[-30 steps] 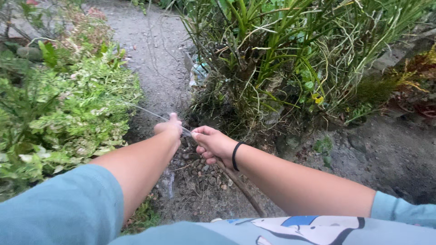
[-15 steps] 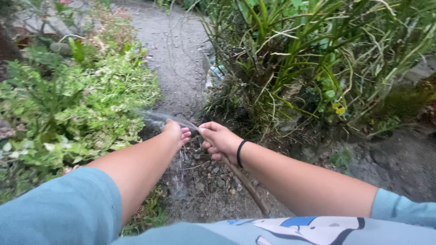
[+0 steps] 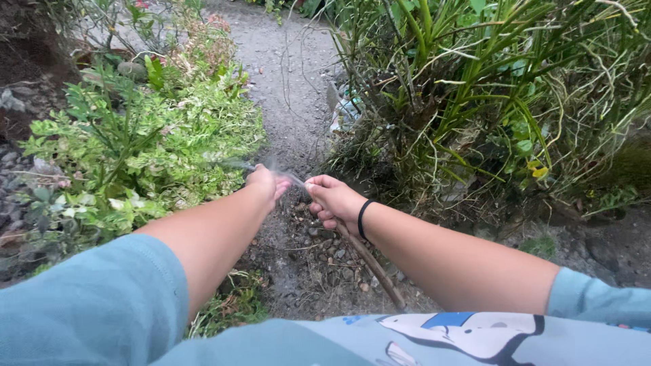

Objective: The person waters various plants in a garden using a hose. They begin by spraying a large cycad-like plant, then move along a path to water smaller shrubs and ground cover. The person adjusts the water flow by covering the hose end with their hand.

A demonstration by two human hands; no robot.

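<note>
Right hand (image 3: 336, 198), black band at the wrist, fingers curled tight around the end of a thin brown garden hose (image 3: 371, 264) that runs back toward the near edge along the bare forearm. Thin stream of clear water (image 3: 288, 177) leaving the hose end and striking the left hand (image 3: 266, 184), just to the left of it; spray blurred there. Left-hand fingers loosely apart in the water, holding nothing (thumb hard to make out through the splash). Both hands over a patch of wet dark gravel and soil (image 3: 319, 261) at centre. To the left, a low bush of green-and-cream variegated leaves (image 3: 156, 142), close beside the left forearm. To the right and farther off, a tall clump of long green strap-like leaves with pale dangling roots (image 3: 488, 88). Grey gravel path (image 3: 285, 61) leading away between the two plantings. Light blue sleeves (image 3: 95, 305) across the near edge.
</note>
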